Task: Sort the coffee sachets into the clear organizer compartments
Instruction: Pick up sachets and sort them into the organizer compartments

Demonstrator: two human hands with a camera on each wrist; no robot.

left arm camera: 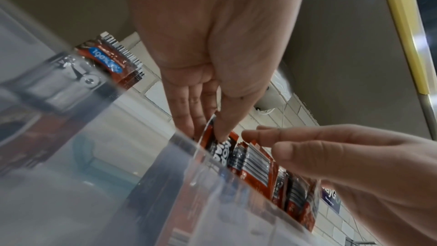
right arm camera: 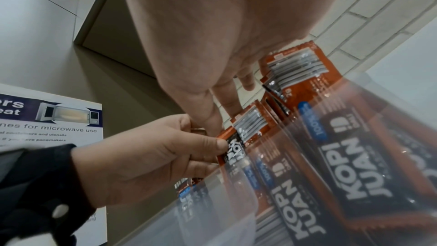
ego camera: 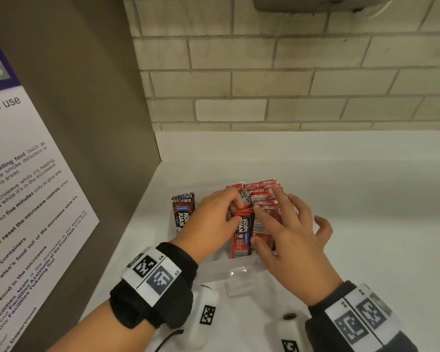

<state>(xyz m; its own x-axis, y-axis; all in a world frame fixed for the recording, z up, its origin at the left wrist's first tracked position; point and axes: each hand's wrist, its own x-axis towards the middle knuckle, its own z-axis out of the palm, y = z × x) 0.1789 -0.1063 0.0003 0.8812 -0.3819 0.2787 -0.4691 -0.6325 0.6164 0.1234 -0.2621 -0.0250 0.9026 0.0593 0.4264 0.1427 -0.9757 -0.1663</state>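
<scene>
Red and black Kopi Juan coffee sachets point(ego camera: 262, 199) — thin, flat, shiny packets with white stripes at the ends and a small blue label. Packed tight in the clear organizer point(ego camera: 239, 271), standing on end with long sides going up and down, tops poking over the rim. Smooth see-through plastic walls, so the big white letters show right through in the right wrist view. One more sachet point(ego camera: 183, 209) standing alone in the left compartment, striped end up, well apart from the full bunch.

Left hand point(ego camera: 214, 219) pinching the top of one front sachet point(right arm camera: 232, 144) between thumb and curled fingers. Right hand point(ego camera: 287, 237) spread out with straight fingers point(ego camera: 267, 219) resting on the tops of the packed row, gripping nothing.

All on a smooth white counter point(ego camera: 366, 199) in a corner — pale brick-shaped tiles point(ego camera: 264, 72) behind, a flat brown panel on the left with a paper microwave notice point(ego camera: 23, 199) stuck to it.
</scene>
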